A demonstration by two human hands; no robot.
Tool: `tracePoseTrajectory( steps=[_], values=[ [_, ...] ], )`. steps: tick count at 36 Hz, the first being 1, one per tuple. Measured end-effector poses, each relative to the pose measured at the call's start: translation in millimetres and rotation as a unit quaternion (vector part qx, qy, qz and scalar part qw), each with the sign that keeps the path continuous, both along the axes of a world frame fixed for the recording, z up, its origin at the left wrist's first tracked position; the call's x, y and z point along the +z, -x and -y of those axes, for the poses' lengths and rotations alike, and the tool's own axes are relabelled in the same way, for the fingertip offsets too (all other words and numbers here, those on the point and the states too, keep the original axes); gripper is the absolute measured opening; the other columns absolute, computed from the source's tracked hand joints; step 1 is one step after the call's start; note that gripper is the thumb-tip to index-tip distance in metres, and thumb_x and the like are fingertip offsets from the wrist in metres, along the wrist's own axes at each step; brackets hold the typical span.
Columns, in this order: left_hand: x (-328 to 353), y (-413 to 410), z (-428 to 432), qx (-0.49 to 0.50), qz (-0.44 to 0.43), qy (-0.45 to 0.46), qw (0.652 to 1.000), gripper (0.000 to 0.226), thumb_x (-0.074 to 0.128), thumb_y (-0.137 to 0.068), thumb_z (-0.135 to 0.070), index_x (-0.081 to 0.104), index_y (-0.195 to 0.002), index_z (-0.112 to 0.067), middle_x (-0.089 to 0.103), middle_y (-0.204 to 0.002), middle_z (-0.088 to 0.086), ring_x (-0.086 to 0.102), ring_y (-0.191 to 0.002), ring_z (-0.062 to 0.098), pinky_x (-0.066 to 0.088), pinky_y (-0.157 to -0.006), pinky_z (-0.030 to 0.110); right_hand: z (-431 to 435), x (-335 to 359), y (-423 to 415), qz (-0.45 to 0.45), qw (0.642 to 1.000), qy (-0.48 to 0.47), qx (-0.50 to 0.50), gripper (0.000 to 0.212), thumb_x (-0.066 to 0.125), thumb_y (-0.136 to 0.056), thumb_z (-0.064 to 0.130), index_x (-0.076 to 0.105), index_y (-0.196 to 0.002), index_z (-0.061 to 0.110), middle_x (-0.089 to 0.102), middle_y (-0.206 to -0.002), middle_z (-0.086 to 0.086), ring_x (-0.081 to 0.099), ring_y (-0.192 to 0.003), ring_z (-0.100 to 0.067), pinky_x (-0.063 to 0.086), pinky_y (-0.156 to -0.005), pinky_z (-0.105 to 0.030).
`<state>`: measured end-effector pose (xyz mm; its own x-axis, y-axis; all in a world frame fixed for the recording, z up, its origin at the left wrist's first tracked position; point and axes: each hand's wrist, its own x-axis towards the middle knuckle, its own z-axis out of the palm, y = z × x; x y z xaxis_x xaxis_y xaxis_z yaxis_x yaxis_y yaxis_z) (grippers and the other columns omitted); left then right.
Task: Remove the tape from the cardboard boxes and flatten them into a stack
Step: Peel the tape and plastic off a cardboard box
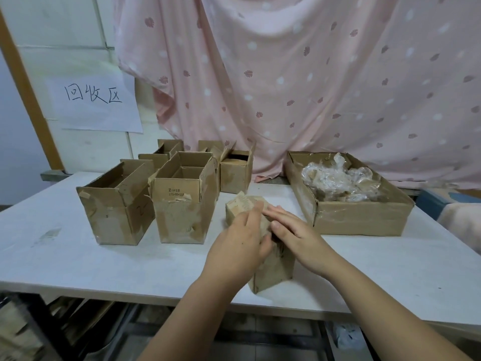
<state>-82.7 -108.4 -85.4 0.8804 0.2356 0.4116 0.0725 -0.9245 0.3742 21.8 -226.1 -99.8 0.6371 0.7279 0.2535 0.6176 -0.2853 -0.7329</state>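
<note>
Status: flattening looks barely started, my left hand point(242, 238) grips the box point(276, 267) at front centre of the tabletop point(130, 269), right hand point(294, 230) lies flat-fingered on it, holding nothing; open boxes point(182, 204) rear left all stand unflattened, no stack in view, tape wads point(338, 181) in the tray point(359, 220).

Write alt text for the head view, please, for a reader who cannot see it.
A left hand grips a small cardboard box on a white table while the right hand rests flat on it. Open boxes stand nearby; a shallow box holds crumpled tape.
</note>
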Motion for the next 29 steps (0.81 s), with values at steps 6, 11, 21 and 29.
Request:
tracePoseTrajectory(
  steps=[6, 11, 21, 29],
  values=[
    [1, 6, -4, 0.046, 0.059, 0.025, 0.997, 0.057, 0.038, -0.095, -0.010, 0.024, -0.147, -0.029, 0.013, -0.157, -0.003, 0.053, -0.114, 0.024, 0.050, -0.082, 0.036, 4, -6, 4, 0.012, 0.998, -0.043, -0.048, 0.054, 0.063, -0.080, 0.055, 0.044, -0.130, 0.048, 0.048, -0.134, 0.026, 0.040, -0.123, 0.012, 0.036, -0.105, -0.020],
    [-2, 1, -14, 0.097, 0.089, 0.111, 0.985, 0.030, 0.045, -0.093, -0.013, 0.066, -0.114, -0.010, 0.039, -0.146, -0.007, 0.045, -0.123, 0.009, 0.029, -0.092, 0.012, 0, 2, 8, 0.042, 0.996, -0.005, -0.077, 0.076, 0.074, -0.072, 0.051, 0.033, -0.135, 0.052, 0.051, -0.134, 0.016, 0.044, -0.124, 0.002, 0.038, -0.096, -0.019],
    [1, 4, -18, 0.192, -0.084, -0.109, 0.972, 0.032, 0.034, -0.099, -0.038, 0.053, -0.122, -0.027, 0.053, -0.131, -0.005, 0.031, -0.132, 0.025, 0.027, -0.101, 0.038, -11, 12, 22, 0.114, 0.982, 0.038, -0.145, 0.051, 0.045, -0.094, 0.028, 0.036, -0.143, 0.035, 0.064, -0.094, -0.001, 0.058, -0.090, -0.020, 0.043, -0.073, -0.032],
    [6, -3, -16, 0.099, -0.161, -0.116, 0.975, 0.064, 0.027, -0.091, -0.065, 0.061, -0.117, -0.016, 0.042, -0.122, 0.009, 0.039, -0.118, 0.024, 0.023, -0.109, 0.039, 2, 18, 10, 0.091, 0.972, 0.038, -0.214, 0.044, 0.034, -0.095, 0.009, 0.053, -0.132, 0.024, 0.050, -0.138, -0.009, 0.051, -0.118, -0.023, 0.039, -0.089, -0.029]
  ],
)
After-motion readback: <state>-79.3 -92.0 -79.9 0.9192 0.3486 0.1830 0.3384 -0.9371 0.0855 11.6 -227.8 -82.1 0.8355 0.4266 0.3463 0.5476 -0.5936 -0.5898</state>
